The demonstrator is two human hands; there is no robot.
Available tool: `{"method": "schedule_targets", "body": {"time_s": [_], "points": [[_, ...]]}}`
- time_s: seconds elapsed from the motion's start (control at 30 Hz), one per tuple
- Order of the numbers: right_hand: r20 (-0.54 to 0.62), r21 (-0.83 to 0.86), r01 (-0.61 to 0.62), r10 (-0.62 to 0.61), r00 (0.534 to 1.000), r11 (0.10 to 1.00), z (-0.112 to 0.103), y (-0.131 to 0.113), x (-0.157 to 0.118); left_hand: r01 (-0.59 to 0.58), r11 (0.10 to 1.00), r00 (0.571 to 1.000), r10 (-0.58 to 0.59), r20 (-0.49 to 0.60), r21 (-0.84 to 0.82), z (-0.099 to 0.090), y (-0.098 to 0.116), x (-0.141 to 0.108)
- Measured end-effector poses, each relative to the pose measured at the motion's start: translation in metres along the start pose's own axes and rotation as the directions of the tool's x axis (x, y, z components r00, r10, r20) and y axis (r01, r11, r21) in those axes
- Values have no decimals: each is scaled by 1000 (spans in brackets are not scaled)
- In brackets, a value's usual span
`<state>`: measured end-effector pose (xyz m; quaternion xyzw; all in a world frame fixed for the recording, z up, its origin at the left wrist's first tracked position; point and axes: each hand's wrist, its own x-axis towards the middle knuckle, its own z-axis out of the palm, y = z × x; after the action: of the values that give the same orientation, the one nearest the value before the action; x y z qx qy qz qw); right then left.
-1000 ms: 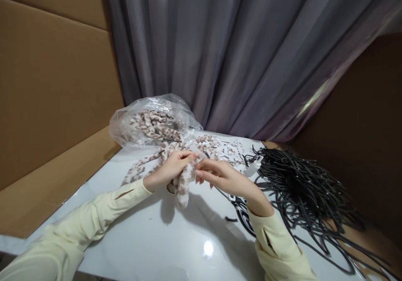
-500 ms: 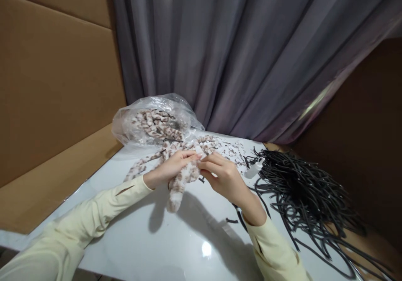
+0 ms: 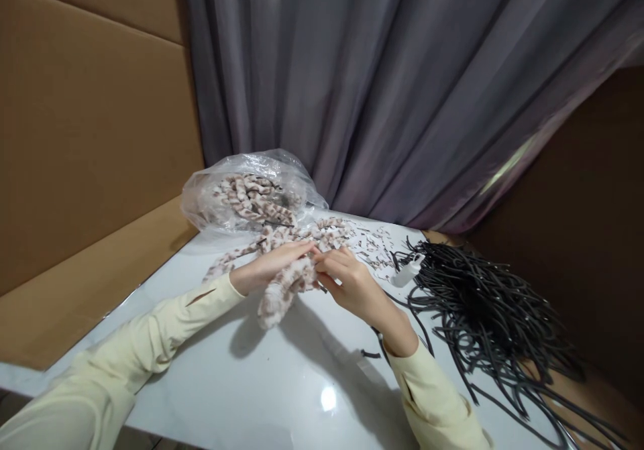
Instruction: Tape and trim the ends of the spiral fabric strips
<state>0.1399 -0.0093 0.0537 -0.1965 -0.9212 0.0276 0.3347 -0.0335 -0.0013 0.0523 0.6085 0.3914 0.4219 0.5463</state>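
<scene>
A fluffy white-and-brown plush strip point(image 3: 282, 292) hangs between my hands above the table, its rounded end pointing toward me. My left hand point(image 3: 276, 262) is closed on the strip from the left, fingers reaching over its far end. From the right, my right hand point(image 3: 347, 279) pinches at that same far end, fingertips meeting the left ones. What lies exactly between the fingertips is hidden. Just beyond the hands lie more plush strips point(image 3: 274, 237) of the same pattern.
Behind the hands, a clear plastic bag point(image 3: 201, 198) holds several plush strips. On the right lie a big heap of black cords point(image 3: 483, 302) and a white nozzle bottle point(image 3: 407, 271). Small scraps point(image 3: 375, 242) litter the back of the white table point(image 3: 282, 396). Cardboard walls point(image 3: 95, 121) and a curtain point(image 3: 302, 88) surround it.
The plush strip's near end has swung left and up a little. My fingers have drawn closer together at its far end, and the white bit seen there earlier is now out of sight.
</scene>
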Motion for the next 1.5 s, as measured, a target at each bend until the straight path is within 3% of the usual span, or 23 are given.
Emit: {"method": "schedule_targets", "body": {"time_s": [0.1,0.17,0.27,0.4,0.53,0.67,0.93,1.1,1.33,1.5], "points": [[-8,44,9,-9,1000,999,-1,4,-1,1,957,1000,-1,0,291,-6,11,-5],[-9,90,0,1,1000,996,-2,5,-1,15,929,999,-29,32,369,-8,17,-10],[-1,108,-45,45,999,993,-6,5,0,99,938,983,-143,113,332,-9,21,-16],[67,102,-136,130,989,985,-12,3,0,250,915,923,-324,208,316,-9,22,-18],[139,113,-224,208,968,968,-18,1,1,207,882,894,-347,285,425,-13,24,-18],[170,153,-279,253,952,948,-23,2,1,83,863,890,-290,352,499,-14,26,-18],[145,85,-277,264,954,957,-19,1,-2,-191,691,954,-36,298,697,1,19,-24],[145,83,-369,355,923,926,-17,-2,-4,-317,599,936,75,343,736,6,15,-26],[171,167,-396,369,914,903,-20,-2,-2,-395,428,916,112,386,813,7,16,-27],[239,348,-464,402,884,814,-28,1,0,-433,457,898,142,417,777,5,21,-26]]}}
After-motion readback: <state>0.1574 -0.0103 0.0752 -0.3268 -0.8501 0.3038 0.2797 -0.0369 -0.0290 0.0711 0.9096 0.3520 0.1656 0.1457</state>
